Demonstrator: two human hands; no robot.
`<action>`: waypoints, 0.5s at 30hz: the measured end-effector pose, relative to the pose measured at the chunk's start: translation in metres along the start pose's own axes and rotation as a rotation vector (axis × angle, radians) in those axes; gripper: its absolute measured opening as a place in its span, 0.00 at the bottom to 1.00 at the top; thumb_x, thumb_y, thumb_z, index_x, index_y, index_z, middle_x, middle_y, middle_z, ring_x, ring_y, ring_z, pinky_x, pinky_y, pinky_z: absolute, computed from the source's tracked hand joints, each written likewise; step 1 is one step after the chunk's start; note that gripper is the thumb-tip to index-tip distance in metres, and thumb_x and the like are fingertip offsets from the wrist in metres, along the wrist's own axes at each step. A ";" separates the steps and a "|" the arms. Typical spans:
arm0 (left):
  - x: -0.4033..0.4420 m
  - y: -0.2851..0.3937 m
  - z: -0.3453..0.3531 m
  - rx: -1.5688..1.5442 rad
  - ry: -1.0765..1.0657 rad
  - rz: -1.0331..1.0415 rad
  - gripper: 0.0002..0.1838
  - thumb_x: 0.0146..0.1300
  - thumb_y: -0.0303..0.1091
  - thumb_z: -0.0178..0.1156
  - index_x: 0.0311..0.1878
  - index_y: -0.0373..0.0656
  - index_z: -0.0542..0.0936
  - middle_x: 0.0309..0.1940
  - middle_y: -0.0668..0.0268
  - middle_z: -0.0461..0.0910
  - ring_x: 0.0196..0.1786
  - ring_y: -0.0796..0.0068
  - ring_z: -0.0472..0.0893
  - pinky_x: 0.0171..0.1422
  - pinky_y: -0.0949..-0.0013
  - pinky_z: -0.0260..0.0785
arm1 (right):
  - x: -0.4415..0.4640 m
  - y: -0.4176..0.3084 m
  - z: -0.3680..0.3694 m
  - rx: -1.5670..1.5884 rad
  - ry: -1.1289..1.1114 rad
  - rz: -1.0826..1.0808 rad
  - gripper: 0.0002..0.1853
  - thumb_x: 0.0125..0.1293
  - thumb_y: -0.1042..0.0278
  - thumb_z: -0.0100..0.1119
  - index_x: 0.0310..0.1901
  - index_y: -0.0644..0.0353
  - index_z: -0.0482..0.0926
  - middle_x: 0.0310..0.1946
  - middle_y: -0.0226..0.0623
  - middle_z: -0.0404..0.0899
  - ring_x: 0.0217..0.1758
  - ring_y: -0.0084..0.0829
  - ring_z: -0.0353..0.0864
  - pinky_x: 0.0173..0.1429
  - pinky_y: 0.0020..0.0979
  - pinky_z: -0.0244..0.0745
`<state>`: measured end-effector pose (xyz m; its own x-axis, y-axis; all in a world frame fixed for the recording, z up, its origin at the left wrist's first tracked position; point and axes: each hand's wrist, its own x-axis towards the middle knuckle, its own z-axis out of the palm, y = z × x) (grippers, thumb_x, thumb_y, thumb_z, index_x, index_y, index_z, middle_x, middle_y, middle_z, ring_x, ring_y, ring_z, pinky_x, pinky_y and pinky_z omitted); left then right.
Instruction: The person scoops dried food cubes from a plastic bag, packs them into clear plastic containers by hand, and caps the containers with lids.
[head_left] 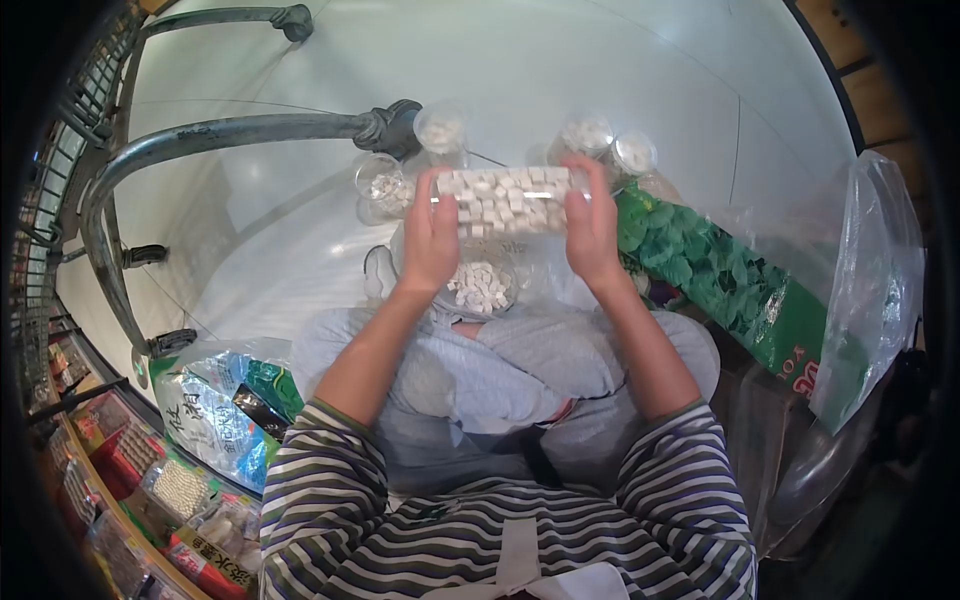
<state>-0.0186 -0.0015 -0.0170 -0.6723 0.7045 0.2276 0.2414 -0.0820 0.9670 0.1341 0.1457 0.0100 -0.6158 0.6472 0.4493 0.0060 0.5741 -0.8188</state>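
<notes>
A clear plastic jar (510, 200) filled with white cubes lies sideways in the air between my hands. My left hand (432, 238) is closed round its left end, thumb towards me. On the other end my right hand (592, 225) grips it in the same way. Below the jar, close to my crossed legs, a clear bag or container (480, 288) holds more loose white cubes; its upper part is hidden by the jar. What the cubes are made of I cannot tell.
Clear tubs of pale pieces stand on the floor beyond my hands, one tub (442, 130) near a metal cart leg (260, 128). A green printed bag (720, 270) lies at right. At lower left are a printed plastic bag (215, 400) and shelves of packaged goods (175, 490).
</notes>
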 end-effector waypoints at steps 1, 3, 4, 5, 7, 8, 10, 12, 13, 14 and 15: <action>0.001 -0.005 0.000 0.024 -0.015 0.078 0.29 0.74 0.54 0.45 0.62 0.36 0.70 0.44 0.56 0.80 0.49 0.63 0.79 0.58 0.62 0.69 | 0.001 0.003 -0.002 0.003 -0.004 -0.006 0.25 0.74 0.52 0.48 0.60 0.66 0.70 0.52 0.53 0.78 0.52 0.46 0.81 0.58 0.38 0.73; 0.002 -0.006 -0.001 0.043 0.002 0.195 0.27 0.76 0.52 0.44 0.62 0.37 0.70 0.42 0.59 0.79 0.42 0.68 0.80 0.49 0.65 0.73 | -0.003 0.000 -0.009 0.030 -0.013 -0.028 0.24 0.74 0.52 0.48 0.60 0.65 0.70 0.52 0.53 0.78 0.56 0.46 0.79 0.61 0.37 0.71; 0.004 0.000 -0.001 -0.035 -0.037 -0.099 0.27 0.77 0.53 0.43 0.61 0.37 0.70 0.40 0.61 0.79 0.38 0.71 0.79 0.42 0.66 0.73 | 0.000 0.003 -0.009 0.003 -0.051 0.047 0.26 0.72 0.55 0.52 0.64 0.65 0.69 0.56 0.52 0.77 0.60 0.46 0.78 0.65 0.38 0.69; 0.005 0.004 -0.001 -0.114 -0.076 -0.390 0.27 0.78 0.54 0.42 0.61 0.37 0.71 0.38 0.63 0.79 0.34 0.74 0.79 0.36 0.67 0.73 | 0.002 0.007 -0.007 0.003 -0.053 0.046 0.26 0.72 0.55 0.52 0.64 0.65 0.69 0.56 0.52 0.77 0.60 0.46 0.78 0.65 0.38 0.69; 0.012 -0.010 -0.003 -0.172 -0.132 -0.518 0.33 0.77 0.61 0.38 0.57 0.37 0.74 0.32 0.64 0.79 0.26 0.76 0.76 0.28 0.66 0.70 | 0.003 0.010 -0.002 0.053 -0.059 0.181 0.34 0.67 0.55 0.62 0.69 0.65 0.66 0.61 0.50 0.74 0.60 0.47 0.78 0.68 0.40 0.69; 0.012 -0.016 -0.004 -0.359 -0.212 -0.689 0.35 0.77 0.63 0.36 0.55 0.38 0.76 0.30 0.63 0.80 0.24 0.74 0.76 0.27 0.66 0.70 | 0.003 0.010 -0.004 0.055 -0.062 0.181 0.34 0.67 0.55 0.62 0.69 0.65 0.66 0.61 0.50 0.74 0.60 0.47 0.78 0.68 0.40 0.69; 0.013 -0.008 0.002 -0.587 -0.277 -0.906 0.40 0.74 0.68 0.32 0.54 0.41 0.80 0.33 0.58 0.84 0.23 0.69 0.77 0.23 0.66 0.68 | 0.010 -0.001 -0.012 -0.062 -0.122 -0.018 0.47 0.56 0.51 0.75 0.72 0.64 0.63 0.64 0.49 0.72 0.62 0.45 0.78 0.68 0.41 0.70; 0.010 -0.003 0.006 -0.701 -0.349 -0.957 0.40 0.74 0.68 0.33 0.55 0.41 0.79 0.35 0.57 0.84 0.24 0.67 0.79 0.25 0.65 0.72 | 0.012 -0.014 -0.015 0.025 -0.103 -0.055 0.50 0.51 0.51 0.79 0.72 0.64 0.63 0.63 0.49 0.72 0.62 0.42 0.78 0.68 0.40 0.71; 0.008 -0.002 0.007 -0.812 -0.432 -1.008 0.40 0.73 0.68 0.33 0.55 0.40 0.79 0.37 0.56 0.84 0.25 0.65 0.80 0.26 0.63 0.75 | 0.009 -0.018 -0.015 0.110 -0.073 -0.086 0.54 0.46 0.50 0.83 0.72 0.63 0.63 0.63 0.49 0.73 0.63 0.40 0.77 0.67 0.39 0.73; 0.005 -0.011 0.006 -0.844 -0.491 -1.009 0.39 0.74 0.66 0.34 0.57 0.40 0.78 0.40 0.56 0.85 0.29 0.63 0.83 0.30 0.60 0.80 | 0.005 -0.024 -0.011 0.110 -0.081 -0.086 0.54 0.46 0.50 0.83 0.72 0.63 0.63 0.63 0.49 0.73 0.63 0.40 0.77 0.67 0.39 0.73; 0.003 -0.010 0.008 -0.851 -0.486 -1.009 0.39 0.74 0.66 0.34 0.57 0.40 0.78 0.40 0.56 0.85 0.29 0.63 0.83 0.30 0.60 0.80 | 0.001 -0.031 -0.004 0.310 -0.057 -0.003 0.56 0.43 0.51 0.85 0.71 0.64 0.64 0.62 0.49 0.73 0.63 0.39 0.78 0.66 0.38 0.74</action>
<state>-0.0174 0.0069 -0.0271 0.0478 0.8707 -0.4896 -0.8023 0.3255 0.5004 0.1362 0.1307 0.0374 -0.6584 0.6118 0.4384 -0.2309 0.3902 -0.8913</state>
